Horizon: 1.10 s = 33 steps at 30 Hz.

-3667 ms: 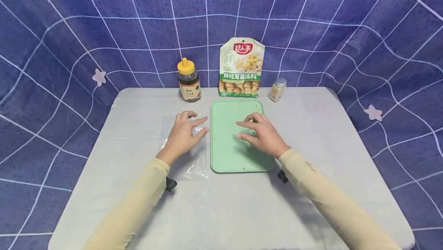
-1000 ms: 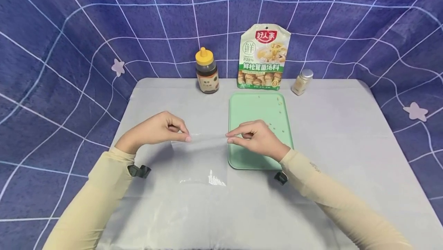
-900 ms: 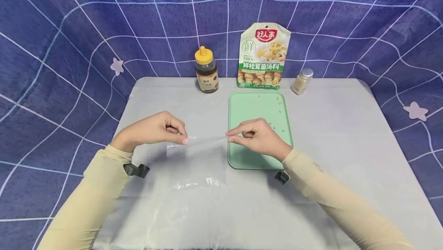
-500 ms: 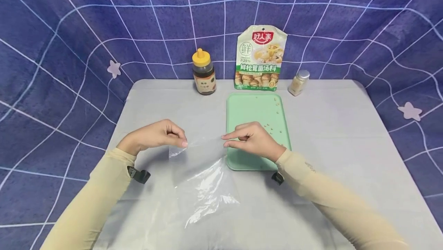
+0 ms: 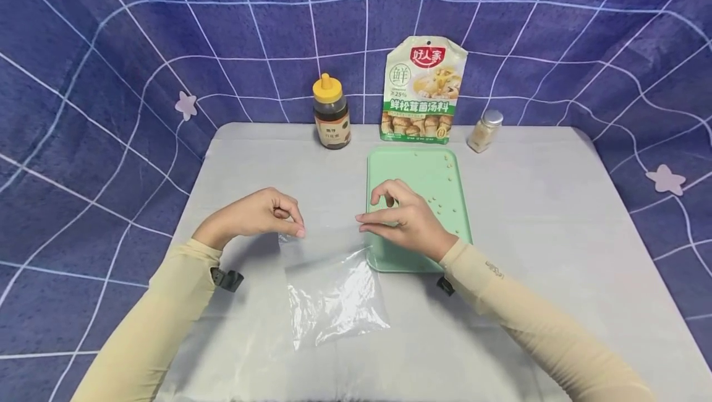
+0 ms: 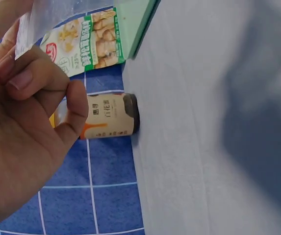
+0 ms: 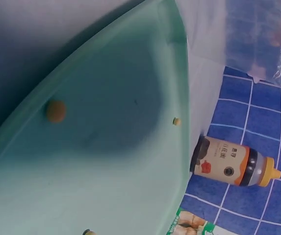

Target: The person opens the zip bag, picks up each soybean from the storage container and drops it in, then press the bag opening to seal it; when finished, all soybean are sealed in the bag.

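The clear plastic bag [image 5: 339,294] is thin, glossy and see-through, with bright crinkled reflections over its lower part and a smoother strip along its upper edge. It hangs between the two hands above the grey-white tabletop [image 5: 534,216], in front and to the left of the mint-green tray [image 5: 396,258]. The left hand [image 5: 260,213] pinches the upper edge near its left end, thumb against fingers; the right hand [image 5: 410,219] pinches the right end between thumb and index finger (its other fingers arch up, clear of the film). Small tan pellets [image 5: 454,210] lie scattered on the tray, and the dark honey bottle [image 5: 332,120] with a yellow cap stands behind the bag.

In the earliest frame the bag lay flat on the table; now it is lifted. Half a second ago its glare ran in long diagonal streaks; now the lower part spreads more squarely, and the right hand's spare fingers have risen.
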Available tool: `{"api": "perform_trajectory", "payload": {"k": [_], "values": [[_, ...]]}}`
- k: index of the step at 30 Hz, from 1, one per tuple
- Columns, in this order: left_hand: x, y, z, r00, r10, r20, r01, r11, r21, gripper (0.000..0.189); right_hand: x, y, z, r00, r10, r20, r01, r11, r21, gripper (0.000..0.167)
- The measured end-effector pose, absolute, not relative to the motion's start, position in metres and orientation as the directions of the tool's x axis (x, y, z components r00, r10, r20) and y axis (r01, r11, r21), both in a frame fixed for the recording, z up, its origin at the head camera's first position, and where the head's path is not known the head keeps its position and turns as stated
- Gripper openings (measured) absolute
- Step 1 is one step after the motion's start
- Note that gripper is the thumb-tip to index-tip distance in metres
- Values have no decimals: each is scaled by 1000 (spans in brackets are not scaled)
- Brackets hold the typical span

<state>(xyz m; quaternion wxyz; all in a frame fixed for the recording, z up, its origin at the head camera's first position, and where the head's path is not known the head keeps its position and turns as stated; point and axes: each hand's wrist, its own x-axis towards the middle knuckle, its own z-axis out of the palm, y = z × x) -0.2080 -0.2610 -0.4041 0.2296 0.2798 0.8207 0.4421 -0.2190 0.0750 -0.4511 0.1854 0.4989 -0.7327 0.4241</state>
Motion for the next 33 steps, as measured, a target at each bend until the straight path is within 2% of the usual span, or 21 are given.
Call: {"api": "perform_trajectory", "payload": {"k": [7, 10, 14, 17, 19, 23, 28, 33], "values": [[-207, -258, -403, -732, 674, -94, 289, 433, 854, 5, -218, 77, -452, -450, -585, 675, -883, 174, -437, 15], [-207, -257, -400, -740, 664, -103, 320, 483, 815, 5, -217, 77, -454, -449, -607, 656, -884, 195, -424, 11], [-208, -247, -386, -790, 612, -44, 442, 617, 651, 14, -214, 75, -459, -435, -637, 637, -892, 210, -399, 6], [-208, -230, -369, -802, 597, 29, 527, 684, 505, 31, -211, 72, -463, -423, -645, 637, -899, 210, -384, 5], [-209, -218, -357, -793, 607, 60, 561, 687, 462, 34, -209, 71, -465, -423, -642, 639, -900, 215, -379, 6], [-211, -196, -349, -766, 641, 37, 582, 669, 462, 26, -205, 72, -466, -429, -632, 645, -899, 228, -374, 8], [-209, -175, -373, -711, 695, -108, 574, 662, 482, 13, -203, 73, -464, -422, -629, 652, -903, 228, -364, 3], [-210, -169, -383, -711, 688, -144, 532, 660, 531, 7, -201, 76, -462, -413, -638, 650, -908, 229, -351, 4]]}}
